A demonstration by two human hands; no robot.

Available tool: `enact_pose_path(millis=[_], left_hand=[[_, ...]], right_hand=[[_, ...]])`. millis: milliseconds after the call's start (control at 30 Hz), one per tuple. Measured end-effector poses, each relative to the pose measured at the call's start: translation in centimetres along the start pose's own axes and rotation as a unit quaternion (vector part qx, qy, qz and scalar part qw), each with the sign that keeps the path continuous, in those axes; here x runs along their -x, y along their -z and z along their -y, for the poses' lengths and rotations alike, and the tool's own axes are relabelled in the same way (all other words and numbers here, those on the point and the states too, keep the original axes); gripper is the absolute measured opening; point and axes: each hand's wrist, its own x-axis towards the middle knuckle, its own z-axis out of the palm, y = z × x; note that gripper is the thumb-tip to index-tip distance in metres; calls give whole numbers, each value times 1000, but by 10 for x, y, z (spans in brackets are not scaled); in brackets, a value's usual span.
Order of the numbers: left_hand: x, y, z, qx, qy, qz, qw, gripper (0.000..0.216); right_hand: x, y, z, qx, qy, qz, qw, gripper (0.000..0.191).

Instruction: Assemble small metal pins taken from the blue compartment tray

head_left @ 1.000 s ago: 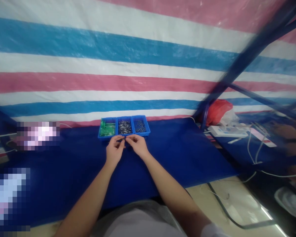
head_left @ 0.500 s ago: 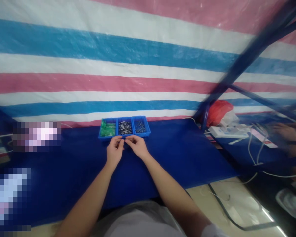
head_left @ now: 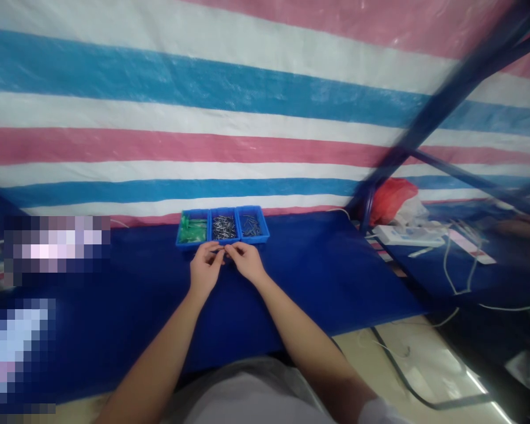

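Observation:
My left hand (head_left: 205, 266) and my right hand (head_left: 246, 261) meet fingertip to fingertip just in front of three blue bins. Both are closed in a pinch, and whatever lies between the fingers is too small to make out. In the left bin (head_left: 179, 240) are green packets or pieces, partly clear. The middle bin (head_left: 225, 242) holds a heap of small metal pieces that look like screws or pins. Fewer thin metal pieces lie in the right bin (head_left: 259, 239). My fingertips are close to the front wall of the middle bin.
The bins stand on a blue-covered table (head_left: 318, 271) before a striped sheet (head_left: 247, 123). A dark metal frame post (head_left: 417, 132) rises at the right. Beyond it are a red bag (head_left: 393, 197), a white power strip (head_left: 406, 235), cables and a person's blurred arm. Pixelated patches cover the left side.
My hands stay by the bins with only a slight shift of the fingers. The person's arm at the far right has moved and is more blurred.

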Motion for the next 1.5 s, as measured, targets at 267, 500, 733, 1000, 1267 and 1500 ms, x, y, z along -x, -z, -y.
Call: enact_pose_path(millis=[267,500,733,1000,1267,1500], left_hand=[[0,1,-2,-9,-4,-11,1000,34],[1,0,-3,-16,10,-12,1000,34],[1,1,-3,-5,5,-4,1000,35],[0,0,0,-9,-10,-1,1000,36],[-1,2,4,-43,-3,-11,999,31],[0,3,2,-66,-1,-12,998,30]], right_hand=[[0,-3,-6,-36,39,-15,998,19],[1,-2,0,-22,41,-2,999,16],[2,0,1,36,19,7,999,24],[3,1,4,52,10,15,998,33],[4,-2,2,8,55,15,998,18],[4,-3,4,2,49,17,999,15]])
